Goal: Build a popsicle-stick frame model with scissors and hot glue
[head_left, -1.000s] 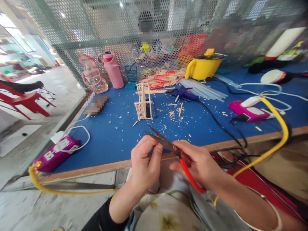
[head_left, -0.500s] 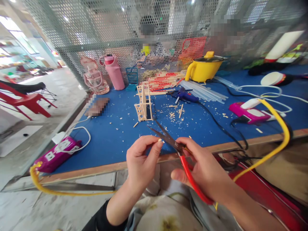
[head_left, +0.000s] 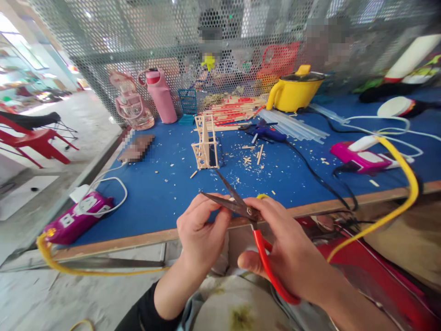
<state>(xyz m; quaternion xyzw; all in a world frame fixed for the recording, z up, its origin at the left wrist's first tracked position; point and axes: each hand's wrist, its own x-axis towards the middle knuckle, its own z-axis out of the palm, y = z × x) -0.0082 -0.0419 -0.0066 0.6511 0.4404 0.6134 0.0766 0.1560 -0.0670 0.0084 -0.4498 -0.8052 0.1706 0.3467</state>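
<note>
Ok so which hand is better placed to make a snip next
Likely the right hand: it holds the open scissors by their red handles. The left hand pinches a small pale piece by the blades.

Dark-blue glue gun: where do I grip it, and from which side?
Once the right hand is free of the scissors, grip the glue gun by the end where the black cord leaves, coming from the right. It lies with that end rightward; the opposite end, probably the nozzle, points left and is best avoided.
</note>
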